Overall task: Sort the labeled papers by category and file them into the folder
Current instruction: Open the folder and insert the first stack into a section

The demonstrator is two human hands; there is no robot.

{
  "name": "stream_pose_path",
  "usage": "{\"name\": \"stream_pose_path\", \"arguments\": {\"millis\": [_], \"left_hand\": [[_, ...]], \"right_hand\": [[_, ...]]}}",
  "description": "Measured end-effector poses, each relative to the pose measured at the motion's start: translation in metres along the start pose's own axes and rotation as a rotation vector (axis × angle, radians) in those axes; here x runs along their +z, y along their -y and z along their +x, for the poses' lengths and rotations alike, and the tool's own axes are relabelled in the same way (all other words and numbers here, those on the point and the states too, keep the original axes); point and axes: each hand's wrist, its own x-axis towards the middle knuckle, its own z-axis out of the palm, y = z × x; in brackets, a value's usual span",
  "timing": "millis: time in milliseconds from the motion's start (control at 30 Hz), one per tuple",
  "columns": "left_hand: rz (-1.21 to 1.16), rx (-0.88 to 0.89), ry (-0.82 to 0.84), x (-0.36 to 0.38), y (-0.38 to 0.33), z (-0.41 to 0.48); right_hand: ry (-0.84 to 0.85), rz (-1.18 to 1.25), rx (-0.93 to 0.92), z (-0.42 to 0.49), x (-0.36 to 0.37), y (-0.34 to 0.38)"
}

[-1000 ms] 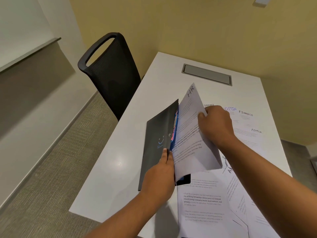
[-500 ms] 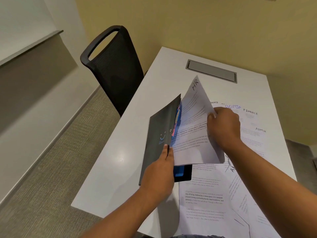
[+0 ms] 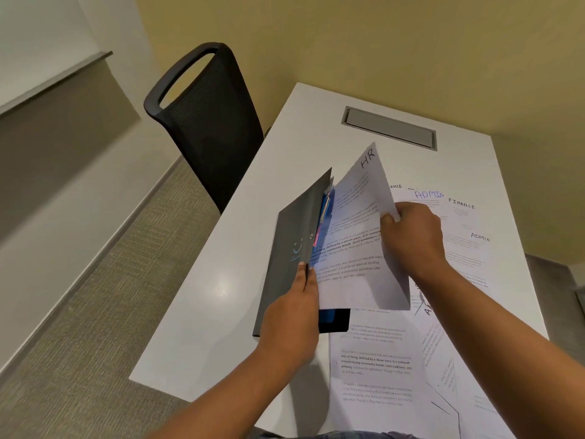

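Head view: my left hand (image 3: 292, 315) grips the cover of the dark folder (image 3: 294, 248), fingers curled round its edge and propping it open. My right hand (image 3: 411, 236) pinches the HR sheet (image 3: 357, 242), whose left edge sits in the opening. By my reckoning most filing remains: the ADMIN and FINANCE papers (image 3: 465, 248) lie loose on the worktop (image 3: 221, 280) at right.

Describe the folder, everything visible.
The folder is dark grey, like thin card or plastic, with a small blue smiley mark on its cover. It stands open on the white table, cover raised and tilted; a black lower part with a blue pocket shows beside the hand. Blue, pink and yellow tabs show inside. The left hand grips the cover's edge. The HR sheet, pinched by the right hand, leans into the opening.
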Motion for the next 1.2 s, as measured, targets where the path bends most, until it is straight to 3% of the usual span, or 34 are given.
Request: {"name": "stream_pose_path", "arguments": {"millis": [667,900,1200], "left_hand": [[-0.064,-0.006,0.021,0.001,-0.004,0.005],[-0.076,-0.003,0.035,0.005,-0.009,0.008],[-0.096,-0.044,0.045,0.0,-0.005,0.012]], "right_hand": [[0.213,0.099,0.009,-0.017,0.025,-0.007],[0.302,-0.154,-0.162,-0.031,0.046,0.003],[0.134,-0.088,-0.109,-0.03,0.031,-0.032]]}}
